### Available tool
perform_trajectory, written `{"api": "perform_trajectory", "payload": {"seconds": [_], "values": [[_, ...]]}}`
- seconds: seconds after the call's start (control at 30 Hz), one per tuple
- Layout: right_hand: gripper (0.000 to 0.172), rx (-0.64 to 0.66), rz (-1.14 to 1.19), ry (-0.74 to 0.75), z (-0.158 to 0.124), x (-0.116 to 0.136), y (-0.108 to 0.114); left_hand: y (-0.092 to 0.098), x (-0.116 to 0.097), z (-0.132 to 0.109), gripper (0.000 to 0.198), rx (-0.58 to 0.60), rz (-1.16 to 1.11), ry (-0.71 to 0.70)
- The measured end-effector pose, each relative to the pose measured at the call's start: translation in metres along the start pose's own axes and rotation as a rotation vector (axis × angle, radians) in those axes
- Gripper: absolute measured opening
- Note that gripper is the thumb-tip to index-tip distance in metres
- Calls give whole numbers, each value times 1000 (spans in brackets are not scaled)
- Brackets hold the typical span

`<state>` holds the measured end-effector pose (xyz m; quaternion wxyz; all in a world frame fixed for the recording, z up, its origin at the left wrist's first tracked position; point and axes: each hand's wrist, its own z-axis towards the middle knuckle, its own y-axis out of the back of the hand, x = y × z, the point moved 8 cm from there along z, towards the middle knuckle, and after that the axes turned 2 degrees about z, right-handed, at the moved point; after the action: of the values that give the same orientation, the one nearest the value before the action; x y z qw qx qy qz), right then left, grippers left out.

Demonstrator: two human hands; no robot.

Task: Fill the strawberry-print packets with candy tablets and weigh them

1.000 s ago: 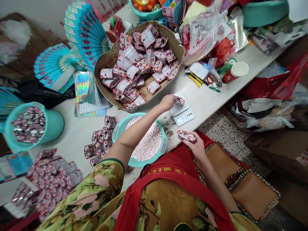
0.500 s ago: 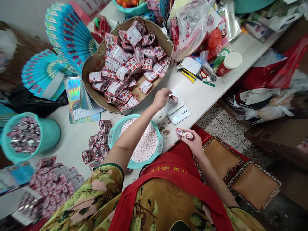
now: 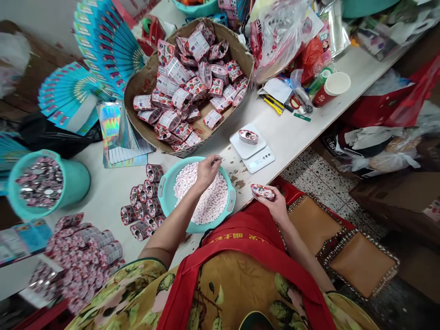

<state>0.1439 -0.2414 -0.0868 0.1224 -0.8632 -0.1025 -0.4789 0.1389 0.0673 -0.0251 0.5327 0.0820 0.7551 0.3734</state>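
Over the turquoise basin (image 3: 163, 187) of small pale pink tablet candies (image 3: 209, 206) is my left hand (image 3: 207, 172). Its fingers are pinched together, and whether anything is between them is too small to tell. My right hand (image 3: 277, 206) grips a small red and white candy box (image 3: 262, 191) with an oval open top, at the table edge. A similar box (image 3: 248, 136), its opening facing up, rests on the white digital scale (image 3: 259, 159), apart from both hands.
Behind the basin stands a cardboard carton (image 3: 132, 121) of printed boxes. More boxes (image 3: 140, 201) are stacked to its left, beside a turquoise bucket (image 3: 74, 181) of shiny lids. A paper cup (image 3: 325, 94) and cutter knives (image 3: 272, 105) lie at the back right.
My left hand has left the box on the scale and moved back toward me, over the candy basin. My right hand stays in place with its box. The view has shifted slightly.
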Motion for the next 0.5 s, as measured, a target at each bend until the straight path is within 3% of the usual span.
{"api": "perform_trajectory", "payload": {"seconds": [0.13,0.27,0.33,0.4,0.5], "values": [[52,-19,-16,19,4,-2,2,-23,-40,49,21,56,197,-197],[55,-57,-6,29,13,-2,11,-75,-73,98,47,173,472,-390],[57,-91,-6,17,19,-3,16,-102,-78,112,50,254,561,-432],[58,-122,-24,13,29,-1,20,-119,-75,122,40,324,586,-401],[60,-125,-51,42,50,7,14,-120,-67,130,34,304,561,-336]]}}
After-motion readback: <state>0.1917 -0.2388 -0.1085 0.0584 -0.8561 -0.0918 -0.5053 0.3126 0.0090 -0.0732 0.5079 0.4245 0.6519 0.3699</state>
